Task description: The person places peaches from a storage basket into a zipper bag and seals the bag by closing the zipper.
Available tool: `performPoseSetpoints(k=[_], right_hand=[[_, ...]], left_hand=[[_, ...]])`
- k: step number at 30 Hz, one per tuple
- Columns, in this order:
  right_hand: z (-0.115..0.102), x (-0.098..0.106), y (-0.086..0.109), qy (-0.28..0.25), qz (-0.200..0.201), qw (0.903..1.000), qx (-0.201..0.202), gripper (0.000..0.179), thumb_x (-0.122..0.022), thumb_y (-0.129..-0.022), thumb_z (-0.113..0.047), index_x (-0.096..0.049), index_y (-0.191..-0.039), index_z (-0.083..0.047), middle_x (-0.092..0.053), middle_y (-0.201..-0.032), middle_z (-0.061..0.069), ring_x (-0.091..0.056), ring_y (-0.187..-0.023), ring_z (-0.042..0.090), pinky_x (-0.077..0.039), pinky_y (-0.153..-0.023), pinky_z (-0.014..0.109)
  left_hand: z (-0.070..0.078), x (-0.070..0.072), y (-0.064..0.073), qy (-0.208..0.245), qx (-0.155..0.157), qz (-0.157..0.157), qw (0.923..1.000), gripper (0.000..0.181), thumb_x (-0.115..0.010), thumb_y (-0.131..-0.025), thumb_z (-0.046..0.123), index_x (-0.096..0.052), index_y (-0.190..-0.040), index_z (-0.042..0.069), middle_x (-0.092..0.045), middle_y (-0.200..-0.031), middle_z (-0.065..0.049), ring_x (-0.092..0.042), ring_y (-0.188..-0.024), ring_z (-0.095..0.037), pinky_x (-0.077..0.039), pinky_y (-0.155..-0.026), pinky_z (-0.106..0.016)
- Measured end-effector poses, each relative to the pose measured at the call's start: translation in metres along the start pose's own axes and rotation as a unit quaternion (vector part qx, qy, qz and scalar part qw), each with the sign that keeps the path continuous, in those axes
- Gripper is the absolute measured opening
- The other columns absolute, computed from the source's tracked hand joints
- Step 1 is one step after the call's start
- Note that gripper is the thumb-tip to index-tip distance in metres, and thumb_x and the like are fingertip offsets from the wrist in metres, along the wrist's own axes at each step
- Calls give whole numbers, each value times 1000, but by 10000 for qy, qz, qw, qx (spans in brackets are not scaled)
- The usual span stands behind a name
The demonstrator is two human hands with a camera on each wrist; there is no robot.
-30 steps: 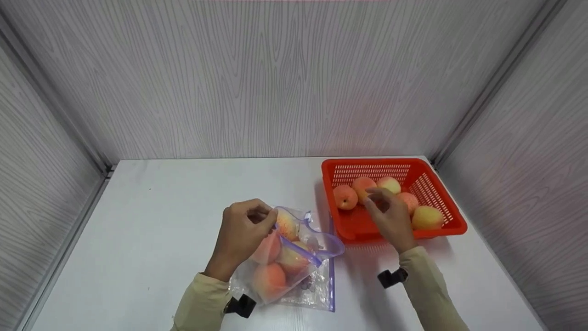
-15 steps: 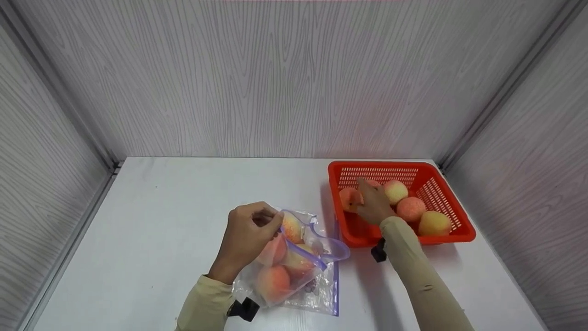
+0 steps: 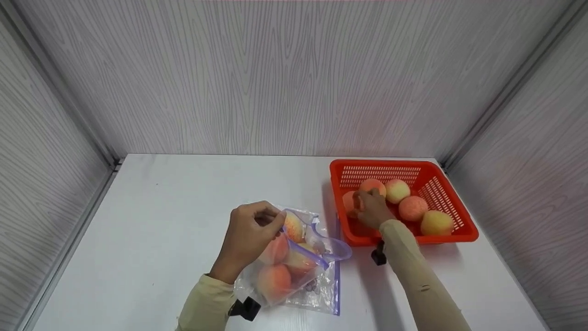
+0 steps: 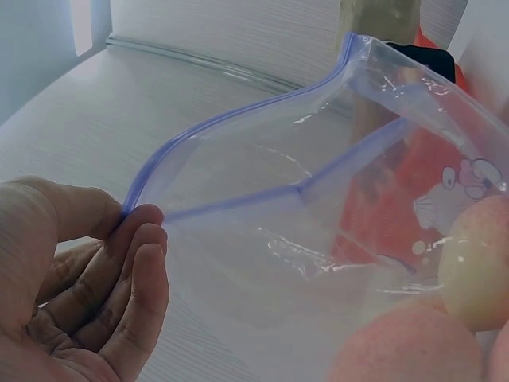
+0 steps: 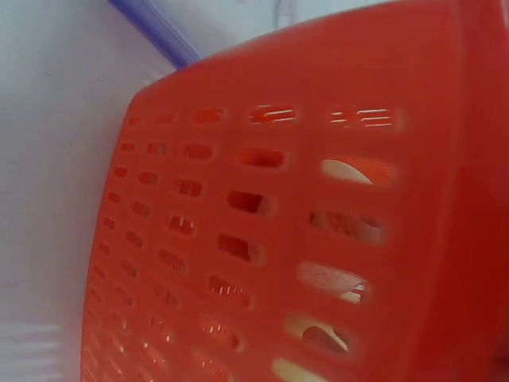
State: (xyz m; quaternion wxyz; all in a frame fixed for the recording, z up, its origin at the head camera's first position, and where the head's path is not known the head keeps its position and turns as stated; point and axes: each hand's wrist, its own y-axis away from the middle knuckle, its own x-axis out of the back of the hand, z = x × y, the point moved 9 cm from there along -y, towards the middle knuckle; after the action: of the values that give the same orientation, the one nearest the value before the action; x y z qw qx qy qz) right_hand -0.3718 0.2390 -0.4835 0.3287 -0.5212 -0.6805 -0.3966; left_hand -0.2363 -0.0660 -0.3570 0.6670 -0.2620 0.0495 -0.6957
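My left hand [image 3: 250, 236] pinches the purple zip edge of a clear zip-lock bag [image 4: 238, 183] between thumb and forefinger, and the bag's mouth gapes. Several peaches [image 3: 274, 280] lie inside the bag. My right hand [image 3: 373, 210] reaches down into a red plastic basket [image 3: 464, 220], its fingers curled about a pinkish peach [image 3: 350, 202] at the left end. Part of that peach is hidden behind the fingers. In the right wrist view the slotted basket wall [image 5: 278, 183] covers the hand.
Several other peaches [image 3: 413, 208] sit in the basket, further right and behind the right hand. Another flat clear bag [image 3: 328, 294] with a purple edge lies under the filled one on the white table [image 3: 183, 197]. Grey wood-grain panels [image 3: 275, 78] stand around the table.
My right hand has come down and left into the basket and closed around the leftmost peach. My left hand keeps its pinch on the bag's edge. The view has shifted slightly.
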Motion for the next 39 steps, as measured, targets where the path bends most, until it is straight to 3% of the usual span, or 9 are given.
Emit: performPoseSetpoints(k=[3, 7, 12, 17, 24, 26, 29, 33, 39], right_hand=[[2, -2, 3, -386, 75, 9992, -74, 37, -68, -94, -16, -48, -125, -11, -50, -122, 16, -54, -108, 35, -49, -95, 50], [2, -6, 6, -645, 156, 9978, -71, 42, -74, -93, -20, -45, -122, -12, -57, -111, 10, -57, -103, 30, -50, -96, 47], [6, -7, 7, -737, 339, 9963, -274, 51, -77, -90, -16, -43, -127, -9, -49, -118, 15, -54, -107, 36, -48, -99, 53], [12, -8, 8, -730, 250, 9958, -495, 75, -77, -85, -16, -36, -147, -7, -36, -132, 21, -49, -115, 42, -43, -105, 59], [16, -7, 17, -1033, 197, 9927, -593, 75, -86, -81, -34, -41, -138, -15, -55, -125, 11, -54, -114, 33, -43, -106, 55], [19, -5, 23, -1103, 216, 9909, -737, 71, -83, -83, -40, -41, -136, -18, -59, -122, 8, -57, -111, 30, -46, -103, 51], [19, 3, 31, -1200, 422, 9903, -551, 68, -79, -87, -38, -41, -138, -14, -60, -124, 12, -59, -110, 31, -47, -103, 50], [12, 21, 41, -1732, 909, 9805, -178, 68, -80, -89, -33, -39, -139, -9, -55, -132, 16, -53, -118, 34, -44, -109, 53], [-7, 45, 69, -2677, 1293, 9544, 253, 88, -83, -83, -44, -37, -150, -12, -51, -142, 13, -51, -126, 32, -44, -110, 51]], left_hand=[[-1, 0, 1, 12, 34, -4, 10000, 12, -72, -92, 4, -73, -81, 8, -70, -73, 4, -67, -60, -10, -60, -59, -27], [-1, 0, 2, 39, 60, 11, 10000, 12, -72, -92, 4, -73, -81, 8, -70, -72, 3, -67, -60, -11, -60, -59, -28], [-2, -2, 3, 53, 67, -35, 10000, 12, -71, -93, 5, -73, -81, 8, -70, -73, 3, -67, -60, -10, -60, -59, -27], [-1, -3, 3, 40, 6, -29, 10000, 12, -71, -93, 5, -73, -81, 8, -70, -73, 3, -67, -60, -10, -60, -59, -27], [-2, -5, 2, 113, -7, -25, 9999, 12, -71, -93, 4, -73, -81, 7, -70, -72, 3, -67, -59, -10, -60, -58, -27], [-1, -6, 2, 122, -5, -32, 9999, 13, -71, -93, 4, -73, -81, 7, -70, -72, 2, -67, -59, -10, -60, -58, -28], [0, -7, 2, 99, -26, -26, 9999, 13, -71, -92, 4, -73, -80, 8, -70, -71, 3, -67, -59, -10, -60, -58, -27], [2, -6, 2, 96, -79, 26, 9999, 13, -71, -92, 3, -73, -80, 7, -70, -71, 2, -67, -58, -10, -60, -58, -27], [2, -6, 0, 132, -51, 85, 9999, 13, -71, -92, 3, -72, -80, 6, -71, -73, -1, -67, -60, -10, -60, -58, -27]])
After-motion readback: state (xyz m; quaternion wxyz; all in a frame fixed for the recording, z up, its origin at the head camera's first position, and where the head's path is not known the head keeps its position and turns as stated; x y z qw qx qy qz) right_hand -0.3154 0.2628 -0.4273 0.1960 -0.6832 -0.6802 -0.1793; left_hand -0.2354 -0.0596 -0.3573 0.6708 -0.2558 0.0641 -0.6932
